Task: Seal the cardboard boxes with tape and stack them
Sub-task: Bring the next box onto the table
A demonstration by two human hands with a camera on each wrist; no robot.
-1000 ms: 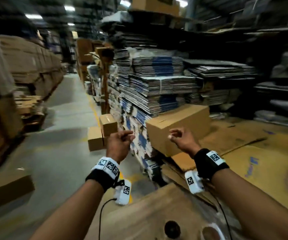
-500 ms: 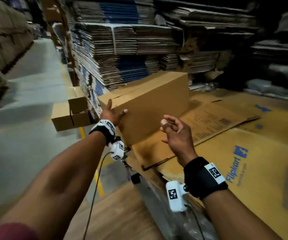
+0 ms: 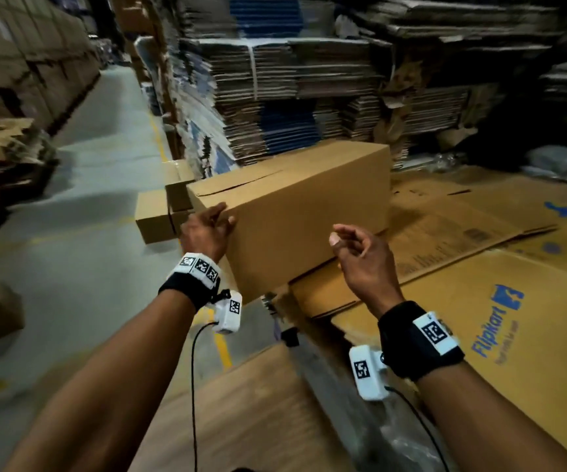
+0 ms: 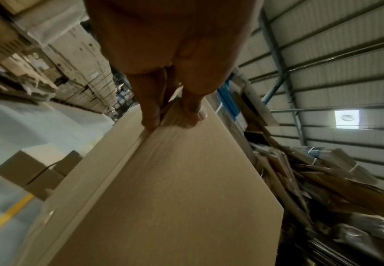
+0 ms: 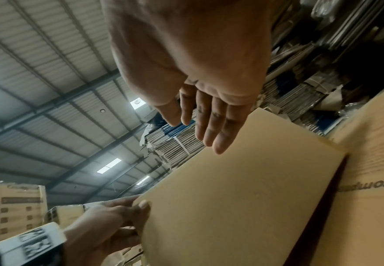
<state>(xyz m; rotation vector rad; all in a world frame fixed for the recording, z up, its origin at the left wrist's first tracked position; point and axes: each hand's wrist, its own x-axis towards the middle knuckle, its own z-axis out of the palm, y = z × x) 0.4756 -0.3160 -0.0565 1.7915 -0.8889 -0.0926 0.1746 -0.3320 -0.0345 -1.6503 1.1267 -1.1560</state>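
A long plain cardboard box (image 3: 309, 212) lies on a pile of flat cardboard sheets (image 3: 479, 301), its top flaps folded down with an untaped seam. My left hand (image 3: 207, 229) touches the box's near left corner. In the left wrist view its straight fingers (image 4: 150, 117) straddle the corner edge of the box (image 4: 175, 198). The right wrist view shows the left hand (image 5: 113, 216) with the thumb on the front face of the box (image 5: 243, 198). My right hand (image 3: 353, 247) hovers just in front of that face, fingers loose, holding nothing; its fingers (image 5: 209, 129) are spread straight.
Two small boxes (image 3: 159, 212) sit on the grey aisle floor (image 3: 87, 250) left of the long box. Tall stacks of flattened cartons (image 3: 275, 97) rise behind it. A printed Flipkart sheet (image 3: 496, 318) lies to the right. More cartons line the far left.
The view has dropped and come closer to the box. My left hand has settled onto the box's near left corner. My right hand has moved slightly nearer the front face, still holding nothing.
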